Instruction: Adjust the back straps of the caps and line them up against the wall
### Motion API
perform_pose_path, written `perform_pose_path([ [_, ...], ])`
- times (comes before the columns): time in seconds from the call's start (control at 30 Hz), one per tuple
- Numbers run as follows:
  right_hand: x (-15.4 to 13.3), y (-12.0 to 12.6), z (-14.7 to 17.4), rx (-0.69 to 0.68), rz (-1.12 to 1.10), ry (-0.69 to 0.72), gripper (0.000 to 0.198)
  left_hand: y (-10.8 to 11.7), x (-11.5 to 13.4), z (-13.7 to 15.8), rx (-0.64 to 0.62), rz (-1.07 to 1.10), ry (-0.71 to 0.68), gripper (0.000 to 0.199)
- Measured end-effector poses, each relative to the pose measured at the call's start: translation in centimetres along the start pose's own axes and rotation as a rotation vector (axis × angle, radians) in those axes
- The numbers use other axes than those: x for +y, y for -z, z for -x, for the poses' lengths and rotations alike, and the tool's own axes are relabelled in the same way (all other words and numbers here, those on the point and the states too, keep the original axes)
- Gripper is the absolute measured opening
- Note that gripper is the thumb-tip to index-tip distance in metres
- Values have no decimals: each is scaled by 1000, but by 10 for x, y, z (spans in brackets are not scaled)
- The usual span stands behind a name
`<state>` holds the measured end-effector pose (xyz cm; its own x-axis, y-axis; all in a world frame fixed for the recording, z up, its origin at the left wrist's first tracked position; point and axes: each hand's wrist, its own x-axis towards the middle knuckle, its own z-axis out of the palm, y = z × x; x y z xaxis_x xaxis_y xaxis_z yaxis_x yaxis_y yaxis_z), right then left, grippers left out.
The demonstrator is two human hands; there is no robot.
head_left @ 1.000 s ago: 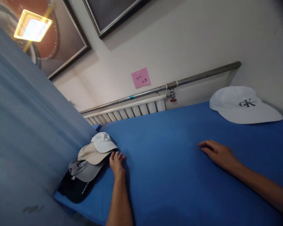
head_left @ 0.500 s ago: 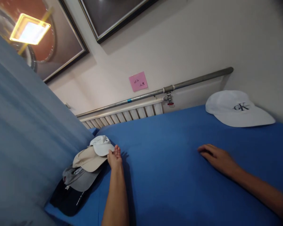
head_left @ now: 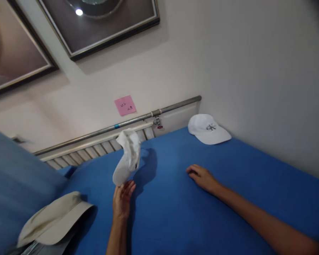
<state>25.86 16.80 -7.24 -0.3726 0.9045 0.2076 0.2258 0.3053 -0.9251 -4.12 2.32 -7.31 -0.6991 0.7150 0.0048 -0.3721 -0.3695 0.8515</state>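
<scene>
My left hand (head_left: 123,198) pinches the tip of the brim of a small white baseball cap (head_left: 129,154). The cap is lifted above the blue surface, tilted with its hollow side partly showing, and casts a shadow to its right. My right hand (head_left: 203,178) rests low over the blue cover with loosely bent fingers, thumb a little apart, holding nothing. Beyond it sits another white baseball cap (head_left: 208,129) with dark "CK" letters, brim to the right. A beige cap (head_left: 55,219) lies at lower left on top of a grey cap (head_left: 53,248), which the frame edge cuts off.
The blue-covered table (head_left: 164,212) runs up to the wall. Behind it are a radiator (head_left: 95,150), a metal pipe (head_left: 95,134) and a red-handled valve (head_left: 159,126). A blue curtain (head_left: 16,184) hangs at left. A pink note (head_left: 125,105) and framed pictures are on the wall.
My left hand has lifted the small white cap off the beige cap and carried it rightward. The view has turned right and the dark cap has left it. My right hand stays near the cover.
</scene>
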Motion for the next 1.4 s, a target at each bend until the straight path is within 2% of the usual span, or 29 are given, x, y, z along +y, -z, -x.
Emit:
perform_pose_path([
  [0.07, 0, -2, 0, 34, -138, -100, 11, 0, -4, 1, -41, -2, 23, 23],
  [0.27, 6, -6, -2, 126, -242, -231, 20, 10, -8, 2, -192, -130, 59, 24],
  [0.47, 7, -7, -2, 97, -292, -233, 19, 11, -4, 1, -148, -145, 61, 28],
  [0.57, 3, -11, 3, 25, -280, -219, 22, 9, -3, 0, -82, -231, 16, 44],
  [0.63, 0, -16, 7, -31, -261, -211, 27, 6, 0, 3, -52, -463, -104, 52],
  [0.67, -1, -19, 10, -58, -248, -207, 29, 2, 2, 6, -53, -631, -229, 52],
  [0.73, -3, -25, 13, -100, -216, -197, 32, -8, 4, 17, -114, -974, -585, 52],
  [0.8, -3, -29, 16, -112, -171, -174, 28, -23, 1, 33, -260, -1164, -932, 51],
  [0.87, -2, -28, 17, -69, -105, -125, 19, -39, -9, 50, -552, -1280, -1035, 52],
  [0.9, -2, -26, 16, -30, -65, -90, 16, -47, -15, 58, -687, -1359, -1042, 54],
  [0.97, -3, -19, 16, 62, 14, -7, 13, -60, -29, 69, -801, -1446, -1063, 55],
  [1.07, -7, -7, 13, 145, 107, 91, 15, -69, -44, 73, -744, -1501, -1081, 48],
  [1.13, -9, -1, 10, 138, 146, 122, 22, -69, -46, 71, -732, -1490, -1069, 40],
  [1.2, -11, 4, 9, 77, 166, 134, 33, -66, -43, 67, -800, -1443, -1030, 33],
  [1.27, -13, 6, 10, -19, 171, 132, 42, -62, -34, 65, -924, -1386, -939, 30],
  [1.33, -15, 7, 13, -152, 120, 94, 46, -58, -21, 65, -1034, -1345, -789, 29],
  [1.4, -20, 8, 18, -308, -64, 14, 46, -55, -4, 66, -1095, -1310, -579, 29],
])
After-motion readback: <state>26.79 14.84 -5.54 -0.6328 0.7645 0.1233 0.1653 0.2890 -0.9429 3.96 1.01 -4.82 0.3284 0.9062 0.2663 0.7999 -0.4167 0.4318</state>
